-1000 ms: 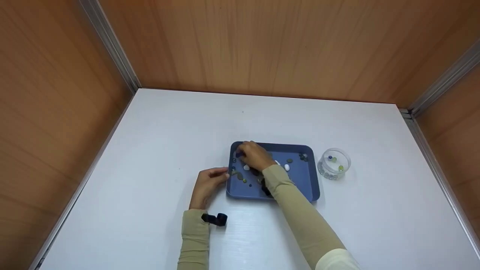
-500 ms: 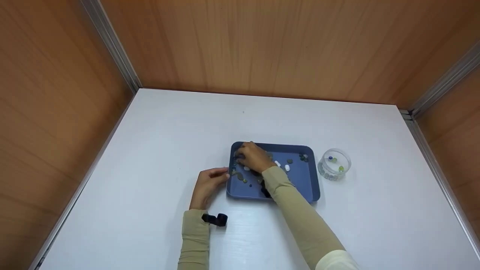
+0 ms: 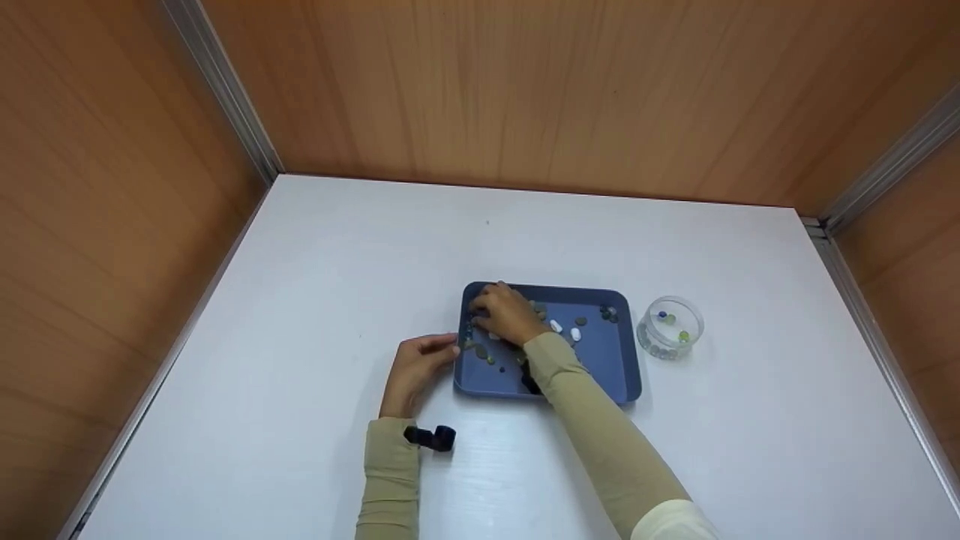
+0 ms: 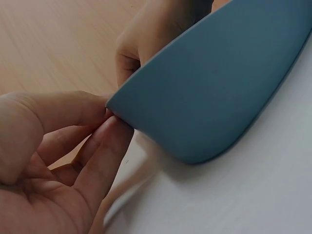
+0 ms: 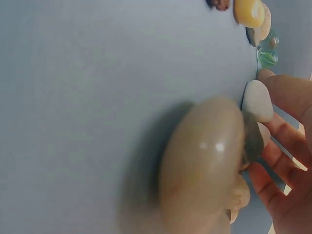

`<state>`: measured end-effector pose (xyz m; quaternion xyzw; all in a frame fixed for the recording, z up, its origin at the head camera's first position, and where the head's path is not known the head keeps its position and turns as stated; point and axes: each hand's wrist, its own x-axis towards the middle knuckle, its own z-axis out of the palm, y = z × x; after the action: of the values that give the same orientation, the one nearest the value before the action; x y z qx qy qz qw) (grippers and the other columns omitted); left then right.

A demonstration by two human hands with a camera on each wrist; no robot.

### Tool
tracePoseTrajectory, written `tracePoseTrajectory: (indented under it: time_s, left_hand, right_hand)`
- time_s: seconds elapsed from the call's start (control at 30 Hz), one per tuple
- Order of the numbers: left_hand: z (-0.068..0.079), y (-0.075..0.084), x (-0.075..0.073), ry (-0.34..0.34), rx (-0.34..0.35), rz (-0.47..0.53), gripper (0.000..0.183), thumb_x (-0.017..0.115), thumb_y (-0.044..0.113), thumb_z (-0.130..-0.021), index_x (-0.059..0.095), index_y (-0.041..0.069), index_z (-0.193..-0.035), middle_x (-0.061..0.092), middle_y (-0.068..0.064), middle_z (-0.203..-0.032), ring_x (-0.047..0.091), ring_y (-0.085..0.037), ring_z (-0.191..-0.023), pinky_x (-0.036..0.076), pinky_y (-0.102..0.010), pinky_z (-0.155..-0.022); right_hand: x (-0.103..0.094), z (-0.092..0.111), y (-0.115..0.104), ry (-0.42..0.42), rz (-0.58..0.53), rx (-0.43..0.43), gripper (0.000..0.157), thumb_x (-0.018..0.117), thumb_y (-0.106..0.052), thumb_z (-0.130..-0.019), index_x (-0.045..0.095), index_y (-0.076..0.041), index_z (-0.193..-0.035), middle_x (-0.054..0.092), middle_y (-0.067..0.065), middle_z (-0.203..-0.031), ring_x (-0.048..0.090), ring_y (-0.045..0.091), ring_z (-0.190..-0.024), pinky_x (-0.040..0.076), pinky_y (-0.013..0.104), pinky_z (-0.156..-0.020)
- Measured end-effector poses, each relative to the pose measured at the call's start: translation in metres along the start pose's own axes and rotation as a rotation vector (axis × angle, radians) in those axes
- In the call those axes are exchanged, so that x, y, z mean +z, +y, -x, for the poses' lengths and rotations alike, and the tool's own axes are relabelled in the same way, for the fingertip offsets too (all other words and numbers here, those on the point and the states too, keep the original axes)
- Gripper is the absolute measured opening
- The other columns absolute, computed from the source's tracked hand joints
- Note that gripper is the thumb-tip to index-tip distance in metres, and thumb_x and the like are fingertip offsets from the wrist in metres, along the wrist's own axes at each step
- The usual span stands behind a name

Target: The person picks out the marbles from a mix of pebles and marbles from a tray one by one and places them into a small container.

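Observation:
A blue tray (image 3: 592,386) lies on the white table with stones and glass marbles scattered in it. My left hand (image 3: 414,369) pinches its left rim between thumb and fingers; the left wrist view shows the fingertips right at the rim. My right hand (image 3: 510,313) reaches into the far left corner, fingers bent down and spread. In the right wrist view its thumb is beside green glass marbles (image 5: 267,58), while the other fingers lie behind a white pebble (image 5: 258,101) and a dark stone (image 5: 252,139). A large tan stone (image 5: 202,165) fills the foreground.
Right of the tray stands a clear round container (image 3: 670,328) with several marbles. White pebbles (image 3: 575,334) and dark marbles (image 3: 609,313) lie in the tray's right half. Wooden panels (image 3: 525,97) enclose the table (image 3: 360,247) at the back and sides.
My right fingers have shifted slightly in the tray's far left corner; the dark blue thing at their tips a second ago no longer shows. The left hand stays on the rim.

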<state>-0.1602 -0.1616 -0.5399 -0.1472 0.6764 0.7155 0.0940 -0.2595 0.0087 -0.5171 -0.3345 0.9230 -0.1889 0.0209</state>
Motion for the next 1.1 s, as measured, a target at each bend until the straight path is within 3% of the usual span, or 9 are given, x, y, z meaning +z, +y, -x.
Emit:
tracePoseTrajectory:
  time_s: [0.23,0.33,0.57,1.1]
  left_hand:
    - [0.020,0.023,0.004,-0.017,0.018,-0.017,0.034,0.067,0.002,-0.085,0.064,-0.008,-0.117,0.063,-0.024,-0.120,0.063,-0.010,-0.090,0.054,-0.025,-0.083]
    - [0.021,0.024,0.005,-0.023,0.041,-0.015,0.034,0.067,0.001,-0.085,0.063,-0.009,-0.117,0.064,-0.025,-0.117,0.063,-0.009,-0.089,0.054,-0.023,-0.082]
    - [-0.005,-0.004,0.003,0.020,0.046,-0.003,0.029,0.071,0.002,-0.081,0.070,-0.002,-0.110,0.070,-0.014,-0.106,0.065,-0.012,-0.087,0.056,-0.026,-0.079]
    - [-0.007,-0.004,0.002,0.021,-0.006,-0.013,0.028,0.073,0.006,-0.082,0.071,0.003,-0.110,0.068,-0.012,-0.112,0.064,-0.016,-0.097,0.055,-0.029,-0.084]
  right_hand:
    - [-0.003,0.002,0.004,0.008,-0.040,0.013,0.016,0.071,-0.015,-0.087,0.075,-0.009,-0.101,0.067,0.007,-0.100,0.058,0.024,-0.095,0.050,0.038,-0.084]
    - [-0.004,0.003,0.005,0.007,-0.057,0.024,0.016,0.070,-0.014,-0.087,0.075,-0.010,-0.101,0.068,0.006,-0.099,0.057,0.022,-0.092,0.050,0.035,-0.081]
    - [-0.013,0.005,0.007,-0.019,-0.084,0.063,0.017,0.071,-0.017,-0.086,0.075,-0.011,-0.101,0.067,0.005,-0.099,0.053,0.020,-0.087,0.049,0.034,-0.078]
    - [-0.035,0.018,0.014,-0.031,-0.124,0.084,0.018,0.071,-0.016,-0.086,0.074,-0.010,-0.103,0.067,0.005,-0.102,0.055,0.022,-0.093,0.050,0.038,-0.084]
